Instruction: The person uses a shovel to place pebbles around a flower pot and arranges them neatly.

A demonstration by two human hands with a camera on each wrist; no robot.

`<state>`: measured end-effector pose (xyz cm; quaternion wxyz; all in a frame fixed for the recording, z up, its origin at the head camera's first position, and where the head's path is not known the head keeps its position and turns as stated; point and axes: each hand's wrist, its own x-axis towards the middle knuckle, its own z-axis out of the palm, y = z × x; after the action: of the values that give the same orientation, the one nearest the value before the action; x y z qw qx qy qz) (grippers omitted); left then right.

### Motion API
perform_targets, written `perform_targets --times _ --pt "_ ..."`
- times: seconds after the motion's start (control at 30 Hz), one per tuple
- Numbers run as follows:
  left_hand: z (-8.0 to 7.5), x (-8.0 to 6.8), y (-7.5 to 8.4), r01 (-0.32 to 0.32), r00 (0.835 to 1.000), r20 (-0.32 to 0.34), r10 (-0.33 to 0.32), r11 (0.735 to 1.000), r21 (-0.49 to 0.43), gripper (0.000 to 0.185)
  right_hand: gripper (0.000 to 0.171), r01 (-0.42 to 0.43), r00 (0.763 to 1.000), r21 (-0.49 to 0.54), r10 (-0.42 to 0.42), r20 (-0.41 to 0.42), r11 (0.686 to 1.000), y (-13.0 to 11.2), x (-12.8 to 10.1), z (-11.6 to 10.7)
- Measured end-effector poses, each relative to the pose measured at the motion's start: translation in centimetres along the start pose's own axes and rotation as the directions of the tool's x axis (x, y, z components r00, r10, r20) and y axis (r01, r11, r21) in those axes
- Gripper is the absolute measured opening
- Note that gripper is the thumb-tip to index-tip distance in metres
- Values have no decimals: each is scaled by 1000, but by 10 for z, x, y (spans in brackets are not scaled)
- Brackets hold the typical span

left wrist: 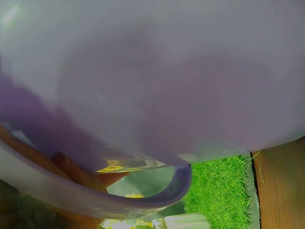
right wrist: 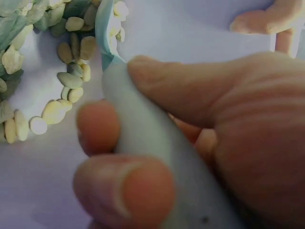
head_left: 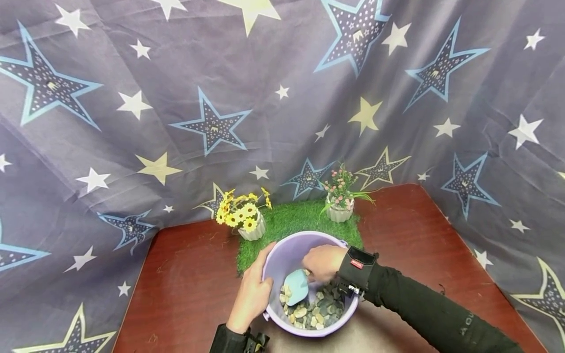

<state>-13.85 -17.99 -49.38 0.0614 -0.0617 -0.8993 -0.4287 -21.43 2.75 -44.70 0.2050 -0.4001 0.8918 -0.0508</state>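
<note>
Desk (head_left: 406,230): two flowerpots (head_left: 252,229), one grass mat (head_left: 293,217) seen
Bucket (head_left: 282,262): one, rim gripped by left hand (head_left: 252,295)
Scoop (head_left: 297,287): one, inside bucket, handle grasped by right hand (head_left: 325,263)
Pebbles (head_left: 320,318): many, spread on bucket floor

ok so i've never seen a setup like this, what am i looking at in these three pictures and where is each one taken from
No robot arms here: these are a person's own bare hands. The wide picture comes from a camera worn on the head, looking forward and down. The other two come from cameras worn on the wrists, each showing that hand's work close up.

The left hand grips the rim of a purple bucket. The right hand holds a light blue scoop inside it, among pale and dark stones.

On the red-brown table lies a grass mat, with a pot of yellow flowers and a pot of pink flowers. Behind hangs a starry cloth.
</note>
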Motion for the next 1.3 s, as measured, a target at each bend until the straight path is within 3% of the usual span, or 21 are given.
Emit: perform_targets --times 0.33,0.6,1.1,1.3 --pt "2 2 0 18 1000 -1 -18 1000 3 81 30 26 999 82 -30 39 996 10 -2 -8" --pt "2 0 -1 16 1000 -8 -16 1000 -24 82 30 33 998 88 -37 53 996 10 -6 -13" --pt "2 3 0 14 1000 -3 -14 1000 -20 80 28 44 998 116 -48 32 992 15 -15 -19" --pt "3 3 0 27 1000 7 -27 999 -21 80 27 79 996 186 -84 16 979 24 -24 -19"
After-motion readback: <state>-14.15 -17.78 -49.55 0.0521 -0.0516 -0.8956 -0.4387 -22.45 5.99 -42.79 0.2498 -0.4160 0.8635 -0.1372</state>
